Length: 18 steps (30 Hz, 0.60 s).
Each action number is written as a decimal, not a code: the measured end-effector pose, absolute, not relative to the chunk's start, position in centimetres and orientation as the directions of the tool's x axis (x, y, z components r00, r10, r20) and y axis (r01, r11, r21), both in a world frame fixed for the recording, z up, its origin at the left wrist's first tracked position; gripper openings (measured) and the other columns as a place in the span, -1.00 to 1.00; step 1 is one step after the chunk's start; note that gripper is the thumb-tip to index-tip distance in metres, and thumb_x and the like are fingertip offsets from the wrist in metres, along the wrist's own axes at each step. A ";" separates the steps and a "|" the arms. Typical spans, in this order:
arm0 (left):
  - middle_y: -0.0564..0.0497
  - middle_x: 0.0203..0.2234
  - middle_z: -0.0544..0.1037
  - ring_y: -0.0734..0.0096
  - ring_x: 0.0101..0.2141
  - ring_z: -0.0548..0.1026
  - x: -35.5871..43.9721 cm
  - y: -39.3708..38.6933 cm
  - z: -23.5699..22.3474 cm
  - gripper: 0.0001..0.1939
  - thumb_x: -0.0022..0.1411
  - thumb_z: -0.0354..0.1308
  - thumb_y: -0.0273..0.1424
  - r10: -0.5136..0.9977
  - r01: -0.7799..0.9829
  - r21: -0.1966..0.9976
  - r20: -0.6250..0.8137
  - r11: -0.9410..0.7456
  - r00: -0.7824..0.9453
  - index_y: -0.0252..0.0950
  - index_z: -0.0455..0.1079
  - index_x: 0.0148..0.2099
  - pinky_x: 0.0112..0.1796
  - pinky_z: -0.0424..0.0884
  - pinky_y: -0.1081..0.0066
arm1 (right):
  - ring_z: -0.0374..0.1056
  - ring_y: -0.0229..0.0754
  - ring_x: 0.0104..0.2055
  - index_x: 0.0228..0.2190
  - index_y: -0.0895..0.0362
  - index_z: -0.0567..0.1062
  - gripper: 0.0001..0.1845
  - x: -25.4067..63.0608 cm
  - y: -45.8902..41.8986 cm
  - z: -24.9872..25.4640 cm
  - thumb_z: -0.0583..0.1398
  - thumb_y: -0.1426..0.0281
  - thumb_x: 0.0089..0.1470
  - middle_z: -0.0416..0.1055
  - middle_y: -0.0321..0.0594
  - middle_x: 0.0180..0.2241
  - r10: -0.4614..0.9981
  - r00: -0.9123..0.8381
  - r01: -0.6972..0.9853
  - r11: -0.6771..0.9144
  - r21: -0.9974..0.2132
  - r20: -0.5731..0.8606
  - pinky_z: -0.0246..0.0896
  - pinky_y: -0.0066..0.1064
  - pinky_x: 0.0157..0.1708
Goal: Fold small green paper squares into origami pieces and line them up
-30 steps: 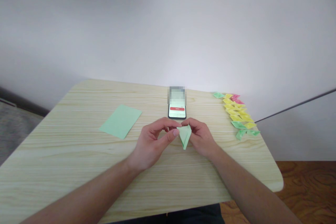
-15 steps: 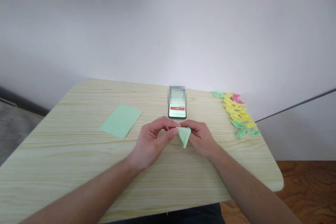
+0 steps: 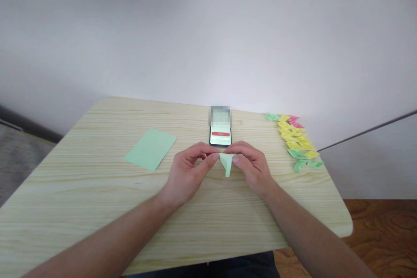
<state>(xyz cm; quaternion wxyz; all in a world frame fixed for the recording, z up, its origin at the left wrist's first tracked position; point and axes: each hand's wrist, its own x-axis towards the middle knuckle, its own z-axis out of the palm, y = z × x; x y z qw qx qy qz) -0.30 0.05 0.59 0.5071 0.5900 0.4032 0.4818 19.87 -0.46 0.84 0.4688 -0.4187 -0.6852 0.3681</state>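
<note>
A small folded piece of green paper (image 3: 226,164) is held between my two hands, just in front of the phone. My left hand (image 3: 189,171) pinches its left corner between thumb and forefinger. On the other side, my right hand (image 3: 252,167) grips the right corner, thumb on the near face and fingers behind. The paper narrows downward, with a folded strip along its right side. Its back is hidden from me. Left of my hands, a flat green paper sheet (image 3: 151,149) lies on the table.
A smartphone (image 3: 220,134) with a lit, partly blurred screen lies near the wall. Several folded paper pieces (image 3: 295,134) in yellow, green and pink stand in rows at the right. The pale wooden table (image 3: 97,173) meets a white wall (image 3: 208,34) behind.
My right thumb has come round to the near face of the folded paper. The paper has turned slightly, its lower tip shifting up and left.
</note>
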 end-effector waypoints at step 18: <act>0.06 -0.41 0.52 0.39 -0.32 0.47 -0.2 -0.4 0.3 -0.93 0.28 0.21 -0.43 0.938 0.282 0.897 0.302 -0.339 0.169 -0.25 0.46 -0.30 -0.24 0.36 0.35 | 0.43 -0.04 -0.06 -0.17 -0.01 0.62 -0.78 19.5 -0.6 1.4 0.35 0.39 0.09 0.54 -0.15 -0.17 0.890 -0.241 0.372 0.454 -0.810 0.388 0.35 -0.13 0.02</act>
